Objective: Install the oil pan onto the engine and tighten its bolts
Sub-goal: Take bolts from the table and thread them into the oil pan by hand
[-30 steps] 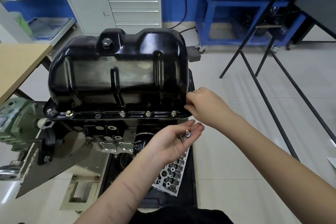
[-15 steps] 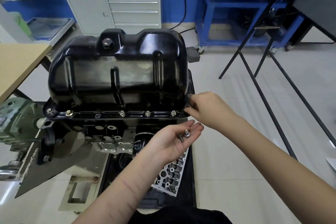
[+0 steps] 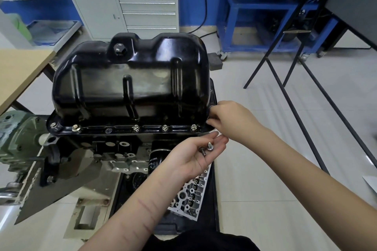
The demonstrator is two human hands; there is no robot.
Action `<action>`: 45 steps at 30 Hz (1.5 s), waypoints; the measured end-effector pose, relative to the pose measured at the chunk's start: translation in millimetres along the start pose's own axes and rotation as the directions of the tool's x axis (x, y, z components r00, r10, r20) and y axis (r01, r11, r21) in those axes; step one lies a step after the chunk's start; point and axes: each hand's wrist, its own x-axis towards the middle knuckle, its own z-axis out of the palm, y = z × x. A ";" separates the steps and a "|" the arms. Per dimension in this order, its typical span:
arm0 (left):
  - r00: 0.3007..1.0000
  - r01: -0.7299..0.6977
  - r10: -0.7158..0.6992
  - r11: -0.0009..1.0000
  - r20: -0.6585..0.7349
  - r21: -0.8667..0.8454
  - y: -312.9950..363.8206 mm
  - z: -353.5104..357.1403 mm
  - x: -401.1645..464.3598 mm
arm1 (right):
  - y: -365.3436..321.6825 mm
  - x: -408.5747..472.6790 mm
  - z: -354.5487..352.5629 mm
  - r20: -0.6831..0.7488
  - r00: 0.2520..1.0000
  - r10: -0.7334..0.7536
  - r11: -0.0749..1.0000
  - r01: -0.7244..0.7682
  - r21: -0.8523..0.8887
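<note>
Two spare bolts (image 3: 205,149) rest in open left hand (image 3: 195,155). Right hand (image 3: 230,120), fingers pinched, has dropped to oil pan (image 3: 130,79) flange's right corner on engine (image 3: 114,149); likely starting a bolt, itself hidden.

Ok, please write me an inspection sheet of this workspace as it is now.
Surface: grey tiled floor; wooden table at left.
Job's things: black oil pan seated on engine; five flange bolts along near edge, one hole empty.
Clutter: cylinder head on black tray.
Grippers: left hand open, two loose bolts on it; right hand at pan's right corner, grip hidden.
Cables: black cable on blue wall.
Surroundings: grey drawer cabinet, blue frame.
</note>
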 end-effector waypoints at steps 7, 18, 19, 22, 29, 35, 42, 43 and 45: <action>1.000 0.003 -0.003 1.000 -0.005 0.001 2.1 -0.3 -2.7 | -0.1 -0.9 6.7 -0.048 0.999 0.006 0.998 -0.008 -0.058; 0.999 -0.023 0.024 1.000 -0.022 0.006 4.5 -2.9 -1.9 | 2.7 -9.0 8.8 -0.079 0.997 0.024 0.999 -0.023 0.025; 0.999 -0.024 0.024 1.000 -0.029 0.006 4.7 -3.7 -1.7 | 1.8 -9.0 10.4 -0.090 0.995 0.032 0.999 -0.031 0.015; 0.998 -0.034 0.034 0.999 -0.044 0.001 6.1 -5.8 -3.0 | 3.3 -10.1 8.5 -0.054 0.996 0.075 0.997 -0.074 0.036; 0.995 -0.086 0.085 0.996 -0.053 -0.022 2.4 -0.6 -3.7 | -5.8 -42.2 -11.1 -0.230 0.969 0.086 0.865 0.042 0.500; 0.991 -0.131 0.130 0.991 -0.022 -0.024 -3.9 5.5 -2.4 | -20.0 -59.9 8.0 -0.111 0.993 0.042 0.900 0.010 0.435; 0.989 -0.141 0.139 0.990 0.055 0.030 -0.4 1.7 -2.6 | -21.1 -62.3 5.4 -0.233 0.967 0.101 0.834 0.046 0.551; 0.988 -0.147 0.144 0.988 0.058 0.050 -0.7 1.4 -3.2 | -19.6 -61.9 3.0 -0.258 0.960 0.113 0.825 0.054 0.563; 0.984 -0.170 0.165 0.980 0.061 0.101 -2.4 1.5 -3.3 | -14.4 -62.2 -2.3 -0.289 0.951 0.111 0.827 0.072 0.557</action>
